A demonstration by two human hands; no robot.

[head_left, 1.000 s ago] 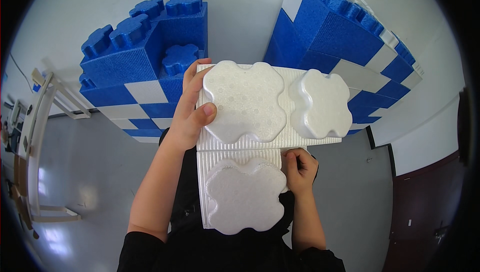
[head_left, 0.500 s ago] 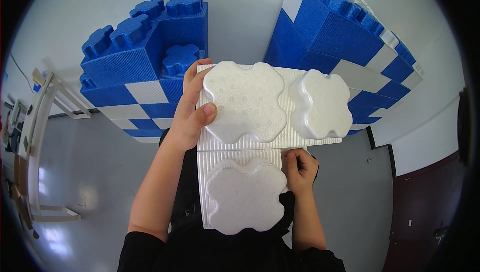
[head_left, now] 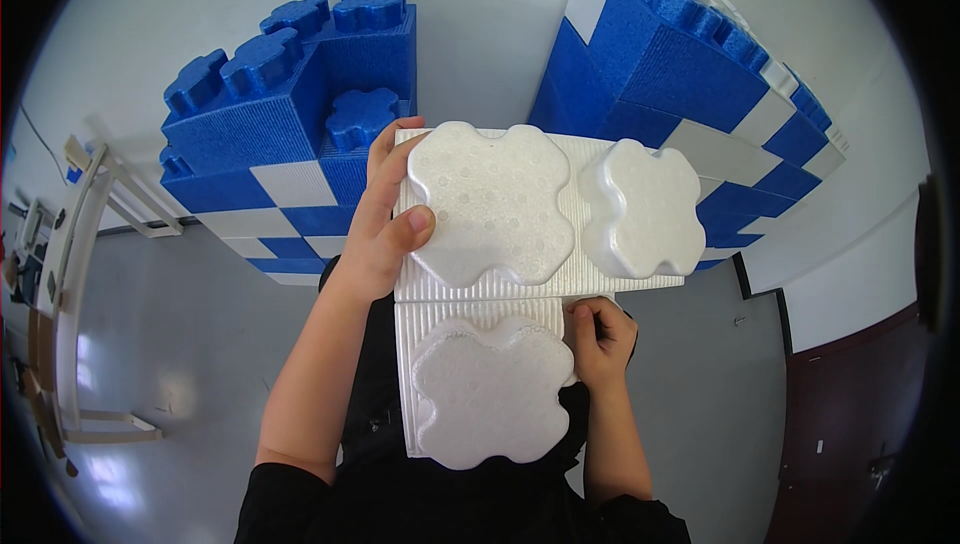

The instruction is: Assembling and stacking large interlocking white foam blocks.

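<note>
In front of me are two white foam building blocks with ribbed faces and clover-shaped studs. The larger block (head_left: 578, 279) carries two studs side by side. Below it, edge to edge along a straight seam, is the smaller block (head_left: 490, 394) with one stud. My left hand (head_left: 385, 224) grips the larger block at its left edge, thumb against the stud and fingers along the side. At the inner corner right of the smaller block, my right hand (head_left: 602, 344) is closed on that block's edge; its fingertips are partly hidden. The undersides of both blocks are out of sight.
A stepped stack of blue and white blocks (head_left: 240, 129) rises at the far left, studs on top. Another blue and white stack (head_left: 690, 74) stands at the far right. A white table (head_left: 70, 234) is along the left side, and a dark red door (head_left: 850, 424) is at right.
</note>
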